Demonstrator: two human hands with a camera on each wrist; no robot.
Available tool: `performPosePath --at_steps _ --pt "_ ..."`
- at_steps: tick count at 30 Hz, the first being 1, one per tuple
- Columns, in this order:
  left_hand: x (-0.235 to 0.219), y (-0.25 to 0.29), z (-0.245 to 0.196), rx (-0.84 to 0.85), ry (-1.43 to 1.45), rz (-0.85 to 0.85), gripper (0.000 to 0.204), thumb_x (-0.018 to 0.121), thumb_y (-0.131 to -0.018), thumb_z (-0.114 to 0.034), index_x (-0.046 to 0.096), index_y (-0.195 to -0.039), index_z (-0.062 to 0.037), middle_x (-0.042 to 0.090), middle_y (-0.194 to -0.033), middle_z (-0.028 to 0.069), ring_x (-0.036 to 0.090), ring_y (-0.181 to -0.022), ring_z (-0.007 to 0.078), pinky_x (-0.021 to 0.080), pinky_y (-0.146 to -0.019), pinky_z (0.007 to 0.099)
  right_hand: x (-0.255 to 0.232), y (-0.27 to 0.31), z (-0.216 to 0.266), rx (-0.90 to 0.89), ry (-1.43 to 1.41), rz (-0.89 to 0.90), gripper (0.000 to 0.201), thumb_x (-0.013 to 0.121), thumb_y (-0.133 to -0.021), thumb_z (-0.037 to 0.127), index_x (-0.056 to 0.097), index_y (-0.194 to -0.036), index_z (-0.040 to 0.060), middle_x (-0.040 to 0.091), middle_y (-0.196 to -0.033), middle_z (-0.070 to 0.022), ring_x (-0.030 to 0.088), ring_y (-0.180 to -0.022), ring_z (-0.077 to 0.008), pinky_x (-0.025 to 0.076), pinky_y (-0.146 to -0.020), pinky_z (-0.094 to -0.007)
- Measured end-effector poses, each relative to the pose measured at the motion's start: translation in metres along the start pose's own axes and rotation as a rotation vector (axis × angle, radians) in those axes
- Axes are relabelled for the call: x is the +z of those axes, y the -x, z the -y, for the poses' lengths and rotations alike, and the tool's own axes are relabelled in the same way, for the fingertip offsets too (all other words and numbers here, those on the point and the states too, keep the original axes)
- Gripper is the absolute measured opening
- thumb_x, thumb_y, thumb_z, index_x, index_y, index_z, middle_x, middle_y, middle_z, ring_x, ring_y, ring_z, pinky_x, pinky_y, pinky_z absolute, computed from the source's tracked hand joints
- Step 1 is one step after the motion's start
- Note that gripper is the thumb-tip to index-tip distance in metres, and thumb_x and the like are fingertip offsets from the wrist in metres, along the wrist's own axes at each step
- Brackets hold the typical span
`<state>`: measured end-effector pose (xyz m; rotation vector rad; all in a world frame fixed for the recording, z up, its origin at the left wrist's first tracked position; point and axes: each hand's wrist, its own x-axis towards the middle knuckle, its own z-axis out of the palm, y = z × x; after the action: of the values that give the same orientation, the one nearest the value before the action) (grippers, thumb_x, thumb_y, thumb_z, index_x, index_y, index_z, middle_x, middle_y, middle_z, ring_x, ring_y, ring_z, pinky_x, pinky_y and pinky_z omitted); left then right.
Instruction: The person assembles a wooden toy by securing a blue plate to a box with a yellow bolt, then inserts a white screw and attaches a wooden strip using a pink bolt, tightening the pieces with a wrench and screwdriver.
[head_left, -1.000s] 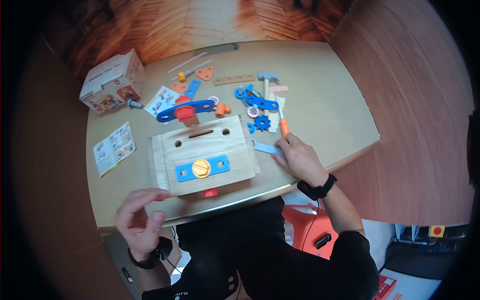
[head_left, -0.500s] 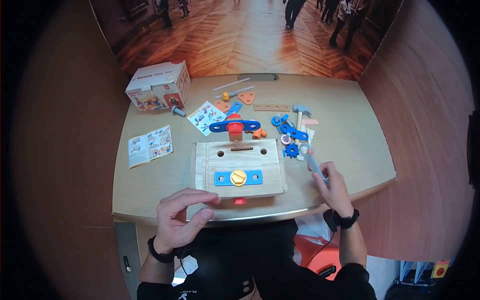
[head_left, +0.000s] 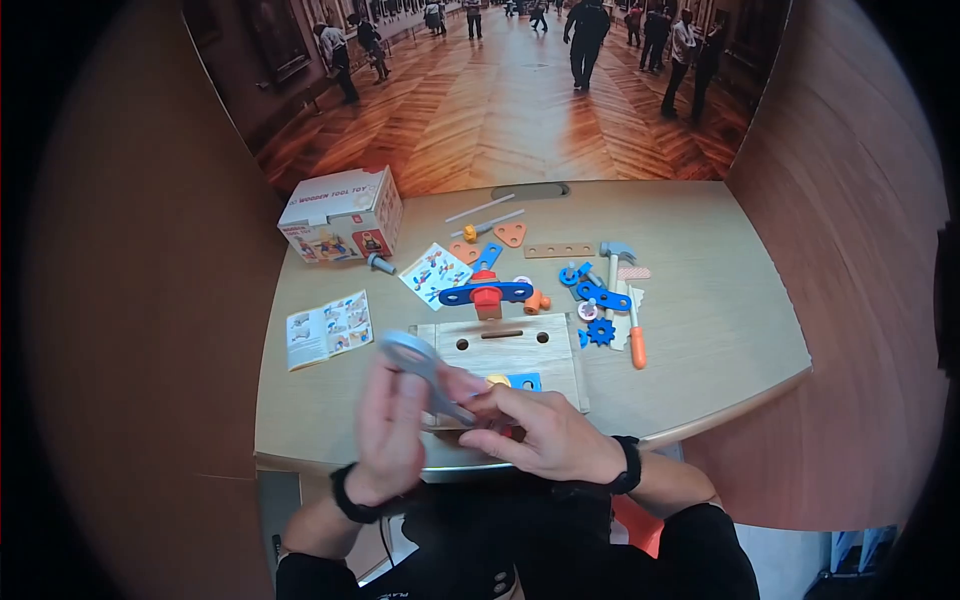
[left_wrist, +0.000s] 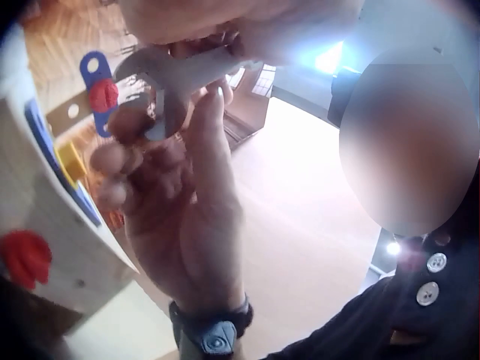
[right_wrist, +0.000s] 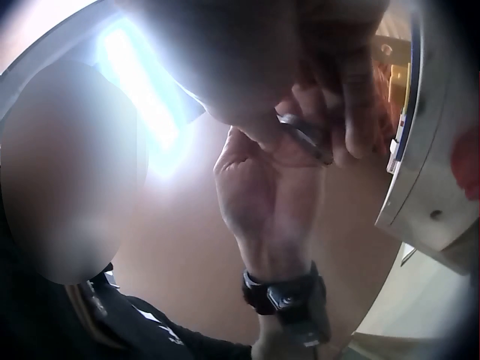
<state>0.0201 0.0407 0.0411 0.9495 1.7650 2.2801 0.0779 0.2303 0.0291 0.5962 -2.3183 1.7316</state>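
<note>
Both hands hold a grey toy wrench (head_left: 424, 368) over the front left of a wooden toy workbench (head_left: 563, 350). My left hand (head_left: 392, 432) has its thumb and fingers about one end, blurred in the head view. From the right, my right hand (head_left: 548, 432) pinches the other end, its fingers covering part of the handle. In the left wrist view the wrench's open end (left_wrist: 154, 79) lies among the left fingers. Behind the hands, a blue strip (head_left: 530, 382) with a yellow screw (head_left: 498, 380) lies on the bench top, partly hidden. A red bolt head (left_wrist: 26, 257) sticks out of the bench front.
Right of the bench lie a hammer (head_left: 615, 252), an orange-handled screwdriver (head_left: 638, 345), a blue gear (head_left: 600, 332) and other toy parts. A dark blue strip (head_left: 457, 296) stands up at the bench's back. Leftward are a box (head_left: 335, 220) and a booklet (head_left: 330, 330).
My right hand has picked the wrench up from the table at right and brought it left across the bench front. My left hand has come up to the wrench. The head view has tilted up.
</note>
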Motion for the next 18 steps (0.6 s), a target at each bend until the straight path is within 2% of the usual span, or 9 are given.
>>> performPosePath --at_steps 2,3,5,6,7,8,11,13,18 --pt "-0.035 -0.018 -0.015 0.013 -0.257 -0.076 0.027 0.043 -0.112 -0.023 0.053 -0.127 -0.0018 0.069 -0.104 0.0129 0.069 -0.09 0.0176 0.057 -0.075 0.0365 -0.012 0.003 -0.005 0.036 0.021 0.013 0.02 0.074 -0.095 0.016 0.067 -0.107 0.0025 0.072 -0.087 -0.0113 0.073 -0.074 -0.0223 0.057 -0.067 -0.0312" --pt "-0.04 -0.039 -0.037 -0.007 -0.59 -0.09 0.027 0.051 -0.109 -0.021 0.062 -0.126 -0.0028 0.072 -0.095 0.0125 0.071 -0.08 0.0176 0.054 -0.065 0.0327 -0.021 0.005 -0.007 0.07 0.049 0.03 0.023 0.076 -0.094 0.015 0.069 -0.112 0.002 0.074 -0.091 -0.0111 0.074 -0.077 -0.0211 0.058 -0.069 -0.03" --pt "-0.052 -0.077 -0.039 0.26 -1.123 0.015 0.023 0.062 -0.102 -0.021 0.072 -0.118 -0.0077 0.073 -0.087 0.0124 0.072 -0.073 0.0214 0.052 -0.062 0.0321 -0.037 0.005 -0.007 0.069 0.113 0.011 0.02 0.076 -0.092 0.012 0.07 -0.109 0.0022 0.073 -0.094 -0.0105 0.074 -0.082 -0.0212 0.058 -0.071 -0.0294" --pt "-0.054 -0.09 -0.04 0.258 -1.125 0.01 0.023 0.062 -0.102 -0.021 0.072 -0.118 -0.0077 0.073 -0.087 0.0124 0.072 -0.073 0.0214 0.052 -0.062 0.0321 -0.043 0.004 -0.009 0.019 0.226 -0.086 0.021 0.076 -0.091 0.01 0.069 -0.109 0.002 0.072 -0.098 -0.0112 0.073 -0.086 -0.0213 0.059 -0.071 -0.0292" --pt "-0.054 -0.101 -0.042 0.238 -1.309 0.16 0.023 0.065 -0.099 -0.021 0.074 -0.117 -0.0095 0.074 -0.091 0.0128 0.072 -0.076 0.0245 0.053 -0.062 0.0348 -0.047 0.002 -0.011 -0.033 0.338 -0.185 0.022 0.076 -0.09 0.009 0.069 -0.11 0.0018 0.071 -0.103 -0.0119 0.073 -0.09 -0.0214 0.059 -0.072 -0.0291" --pt "-0.053 -0.111 -0.043 0.216 -1.491 0.318 0.024 0.069 -0.095 -0.021 0.076 -0.116 -0.0114 0.076 -0.094 0.0132 0.073 -0.079 0.0275 0.054 -0.063 0.0374 -0.051 -0.001 -0.017 -0.089 0.401 -0.233 0.026 0.075 -0.09 0.012 0.069 -0.114 0.0042 0.069 -0.113 -0.0158 0.069 -0.097 -0.0305 0.058 -0.08 -0.0376" --pt "-0.041 -0.14 -0.041 0.064 -1.674 0.442 0.022 0.071 -0.093 -0.025 0.079 -0.111 -0.0156 0.076 -0.093 0.0101 0.071 -0.081 0.0288 0.054 -0.066 0.0408 -0.06 -0.023 -0.011 -0.203 0.64 -0.332 0.033 0.075 -0.089 0.011 0.068 -0.121 0.0065 0.066 -0.119 -0.0168 0.067 -0.103 -0.0334 0.056 -0.088 -0.0397" --pt "-0.04 -0.152 -0.035 0.094 -1.679 0.518 0.022 0.072 -0.092 -0.025 0.079 -0.111 -0.0158 0.076 -0.092 0.0104 0.071 -0.081 0.0291 0.054 -0.066 0.0407 -0.067 -0.034 -0.015 -0.174 0.641 -0.305 0.038 0.075 -0.089 0.014 0.067 -0.126 0.0087 0.063 -0.126 -0.017 0.066 -0.109 -0.0335 0.055 -0.091 -0.0405" --pt "-0.026 -0.167 -0.038 0.161 -1.668 0.684 0.023 0.072 -0.091 -0.025 0.08 -0.111 -0.0174 0.075 -0.087 0.0109 0.071 -0.08 0.0299 0.054 -0.067 0.0404 -0.074 -0.059 -0.029 -0.11 0.64 -0.179 0.036 0.079 -0.089 0.028 0.069 -0.117 0.0063 0.072 -0.108 -0.0137 0.071 -0.092 -0.03 0.057 -0.077 -0.0381"
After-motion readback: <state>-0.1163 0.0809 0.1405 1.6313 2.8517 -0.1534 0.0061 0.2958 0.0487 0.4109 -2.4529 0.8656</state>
